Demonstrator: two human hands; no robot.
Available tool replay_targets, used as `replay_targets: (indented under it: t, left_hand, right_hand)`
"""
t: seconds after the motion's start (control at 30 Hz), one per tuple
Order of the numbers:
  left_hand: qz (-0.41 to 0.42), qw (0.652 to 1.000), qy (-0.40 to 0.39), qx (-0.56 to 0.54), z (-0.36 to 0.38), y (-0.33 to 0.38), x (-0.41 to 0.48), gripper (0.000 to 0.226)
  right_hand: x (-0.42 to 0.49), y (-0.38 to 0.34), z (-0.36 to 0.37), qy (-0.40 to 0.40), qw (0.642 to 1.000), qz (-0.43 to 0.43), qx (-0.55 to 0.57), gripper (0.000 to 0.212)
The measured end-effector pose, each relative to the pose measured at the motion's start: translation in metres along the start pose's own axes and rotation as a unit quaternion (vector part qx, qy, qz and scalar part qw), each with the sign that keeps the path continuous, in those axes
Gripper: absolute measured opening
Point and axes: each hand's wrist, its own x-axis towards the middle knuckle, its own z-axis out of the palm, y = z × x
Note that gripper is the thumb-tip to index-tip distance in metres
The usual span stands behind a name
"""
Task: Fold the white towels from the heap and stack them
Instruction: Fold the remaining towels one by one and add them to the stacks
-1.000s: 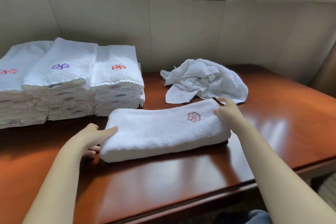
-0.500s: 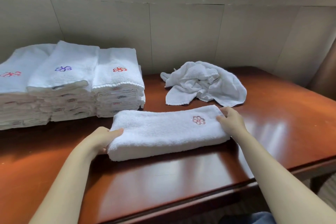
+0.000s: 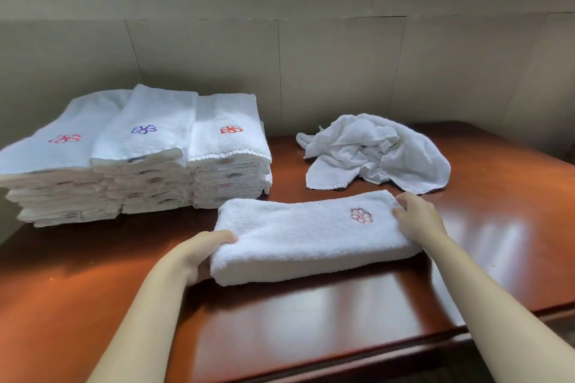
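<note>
A folded white towel (image 3: 298, 236) with a pink flower mark lies lengthwise on the brown table (image 3: 311, 320). My left hand (image 3: 202, 253) grips its left end, thumb on top and fingers tucked under. My right hand (image 3: 417, 221) holds its right end, fingers curled over the edge. Behind it on the right lies the crumpled heap of white towels (image 3: 376, 152). At the back left stand three stacks of folded towels (image 3: 137, 158), side by side, with red, purple and red flower marks on top.
A panelled wall (image 3: 311, 65) with a window sill runs behind the table. The table's front edge (image 3: 357, 361) slants across the lower right, and its right end meets a dark object at the frame's edge.
Both hands have slid the folded towel a little to the right and away from me, closer to the stacks. The camera has tilted up, showing the window.
</note>
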Motion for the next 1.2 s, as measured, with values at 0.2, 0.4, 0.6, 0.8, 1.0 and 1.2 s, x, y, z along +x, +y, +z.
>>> replay_targets:
  t: [0.2,0.4,0.6,0.8,1.0,1.2]
  left_hand:
    - [-0.013,0.998,-0.022,-0.062,-0.013,0.000,-0.002,0.013]
    - [-0.007,1.000,-0.017,-0.010,-0.016,0.001,-0.004,0.017]
    - [-0.001,0.993,-0.042,0.110,-0.017,0.001,-0.014,0.045]
    - [0.029,0.998,0.052,0.036,-0.023,0.001,-0.018,0.033]
    - [0.179,0.938,0.228,-0.189,-0.034,0.007,-0.020,0.013]
    - [0.272,0.884,0.204,-0.320,-0.038,0.020,-0.052,0.030]
  right_hand:
    - [0.003,-0.011,-0.003,-0.023,0.999,-0.017,0.034,0.027]
    - [-0.001,-0.014,0.002,-0.057,0.997,-0.028,-0.033,0.035]
    - [-0.017,-0.038,0.001,0.016,0.978,-0.094,-0.185,0.045]
    - [-0.044,-0.084,0.032,-0.141,0.934,-0.262,-0.198,0.047]
    - [-0.066,-0.119,0.023,-0.222,0.905,-0.262,-0.250,0.030]
    - [-0.092,-0.147,0.019,-0.311,0.899,-0.270,-0.151,0.035]
